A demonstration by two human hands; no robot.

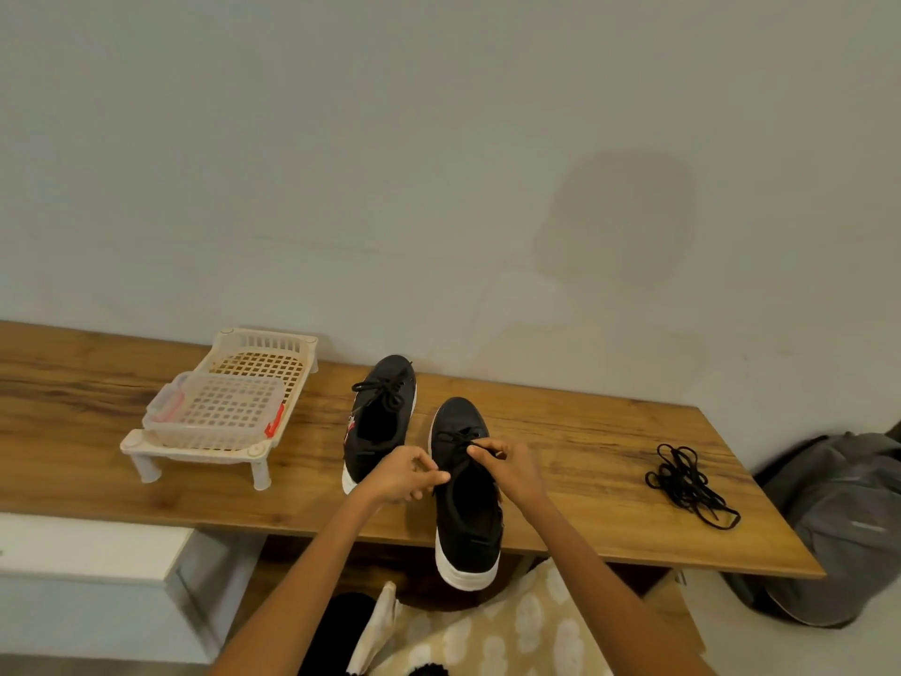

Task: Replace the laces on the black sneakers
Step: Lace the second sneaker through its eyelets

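Two black sneakers with white soles stand on the wooden table (585,431). The far sneaker (382,412) has its lace tied in a bow. The near sneaker (465,500) points away from me, its heel over the table's front edge. My left hand (407,475) pinches one end of that shoe's black lace at its left side. My right hand (507,468) pinches the other lace part above the tongue. A bundle of loose black laces (687,478) lies on the table to the right.
A cream plastic rack (224,397) with a clear lidded box (214,414) on it stands at the table's left. A grey backpack (838,524) leans by the right end. A white box (97,568) sits low left. Patterned cloth (512,626) covers my lap.
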